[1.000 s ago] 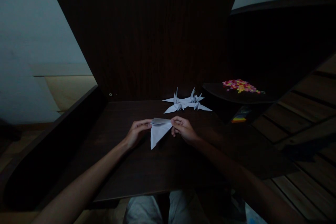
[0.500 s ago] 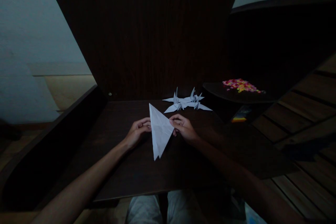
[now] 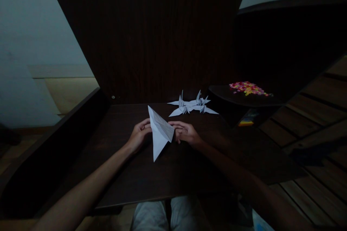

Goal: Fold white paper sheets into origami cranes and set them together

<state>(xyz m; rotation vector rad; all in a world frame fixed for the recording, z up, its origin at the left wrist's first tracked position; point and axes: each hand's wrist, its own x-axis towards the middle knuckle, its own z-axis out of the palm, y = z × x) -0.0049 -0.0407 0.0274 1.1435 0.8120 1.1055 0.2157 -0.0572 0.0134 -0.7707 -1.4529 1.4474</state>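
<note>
A white sheet of folded paper [image 3: 159, 133] is held up above the dark wooden desk [image 3: 121, 180], one flap standing away from the layer beneath. My left hand [image 3: 139, 135] grips its left edge, with the fingertips partly hidden behind the paper. On the opposite side, my right hand [image 3: 187, 133] has its fingers closed at the right corner, some of them behind the flap. Just beyond my right hand lie several white origami cranes [image 3: 189, 106] in a cluster, wings spread and touching.
A small curved shelf [image 3: 219, 92] at the right carries a heap of small pink, red and yellow pieces [image 3: 248, 88]. Below it sits a dim item with a yellow edge [image 3: 245, 123]. A raised side board [image 3: 54, 144] bounds the desk at the left, and a tall dark panel [image 3: 151, 36] backs it.
The folded paper has shifted slightly left and turned. Its right flap has swung, so the two lower points no longer hang together. My right hand has moved a little left with it.
</note>
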